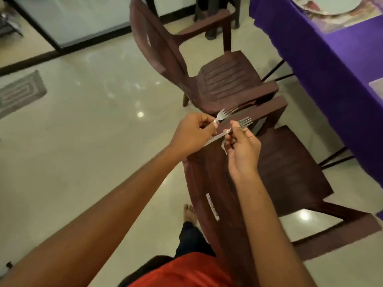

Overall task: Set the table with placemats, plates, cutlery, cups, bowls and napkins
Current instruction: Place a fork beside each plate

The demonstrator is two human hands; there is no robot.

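Cutlery is the step I am working through at this moment, judging by what I am holding. Starting at the left, a small patterned floor mat [20, 92] is lying on the tiled floor, well apart from anything that matters. My left hand [192, 133] is pinching the neck of one fork [224, 114], tines pointing up and right toward the tabletop. Just beside it, my right hand [244, 146] is pinching a second fork [244, 122], tines aiming the same way. A long metal handle is running back under my left fingers, and a further sliver of metal is showing below my right thumb, though I cannot tell whether that is a third piece. So both hands are clamped on cutlery and sitting close together above the back of the nearer brown chair [290, 162], with the farther chair [228, 79] beyond. To the right, the purple-clothed tabletop [310, 59] is carrying a plate [331, 5] on a placemat [335, 23], and the corner of another placemat [376, 85] is peeking in at the frame edge. I am reading this as sorting the forks before laying them. The next move, as I am judging it, is calling for a turn to the right and a reach past the chairs, setting one fork flat beside a plate without knocking it.
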